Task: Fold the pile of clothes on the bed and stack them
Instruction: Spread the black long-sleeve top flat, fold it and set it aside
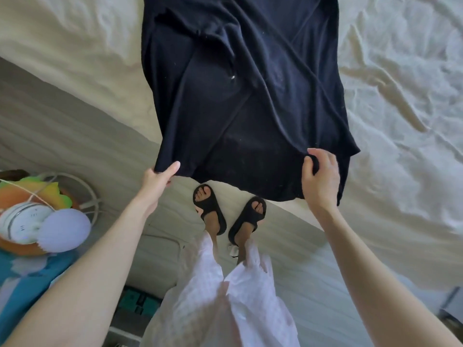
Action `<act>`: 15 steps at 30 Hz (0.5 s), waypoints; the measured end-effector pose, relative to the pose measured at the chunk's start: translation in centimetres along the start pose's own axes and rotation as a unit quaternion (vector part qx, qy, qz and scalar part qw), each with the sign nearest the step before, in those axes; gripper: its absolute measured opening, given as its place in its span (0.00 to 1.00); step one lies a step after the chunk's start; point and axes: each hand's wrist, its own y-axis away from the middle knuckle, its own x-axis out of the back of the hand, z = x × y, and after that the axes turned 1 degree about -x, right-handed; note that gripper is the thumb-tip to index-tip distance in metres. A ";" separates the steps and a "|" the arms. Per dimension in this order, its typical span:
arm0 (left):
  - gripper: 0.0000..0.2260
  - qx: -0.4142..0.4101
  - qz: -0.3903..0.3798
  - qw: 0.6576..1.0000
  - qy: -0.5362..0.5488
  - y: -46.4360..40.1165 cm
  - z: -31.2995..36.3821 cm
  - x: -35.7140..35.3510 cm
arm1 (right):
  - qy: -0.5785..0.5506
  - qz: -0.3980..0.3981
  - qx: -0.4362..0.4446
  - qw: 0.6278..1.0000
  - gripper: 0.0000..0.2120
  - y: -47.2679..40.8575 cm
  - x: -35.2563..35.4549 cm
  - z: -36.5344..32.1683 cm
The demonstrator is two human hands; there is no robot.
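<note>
The bed (400, 83) carries a dark garment (245, 96), long axis running away from its near edge; left hand (157, 179) and right hand (320, 176) pinch the hem corners.

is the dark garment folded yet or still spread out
Spread out, not folded: the dark navy garment lies open on the bed sheet, its near edge pinched by the left hand and right hand.
</note>
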 end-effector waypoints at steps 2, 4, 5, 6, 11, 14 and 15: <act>0.14 -0.022 0.010 1.000 -0.019 0.1 -0.4 0.4 | -0.043 0.059 -0.096 0.993 0.11 -0.3 1.2 1.6; 0.16 -0.042 0.012 0.998 -0.047 0.1 -0.5 0.6 | -0.032 0.078 -0.175 0.981 0.13 -0.6 2.3 3.7; 0.18 -0.049 0.020 0.997 -0.061 0.1 -0.5 0.5 | -0.027 0.066 -0.209 0.975 0.14 -0.7 2.6 4.9; 0.18 -0.058 0.027 0.995 -0.075 0.1 -0.5 0.3 | -0.032 0.043 -0.239 0.970 0.16 -0.8 2.7 5.9; 0.10 -0.090 -0.030 0.995 -0.045 0.8 -1.0 -1.6 | -0.068 -0.046 -0.275 0.958 0.17 -1.0 2.5 8.3; 0.05 -0.066 -0.068 0.993 -0.064 1.5 -2.3 -2.7 | -0.114 -0.069 -0.292 0.947 0.09 -1.3 2.7 8.9; 0.02 -0.054 -0.053 0.995 -0.067 1.8 -2.8 -2.8 | -0.139 -0.076 -0.303 0.940 0.05 -1.3 3.0 9.2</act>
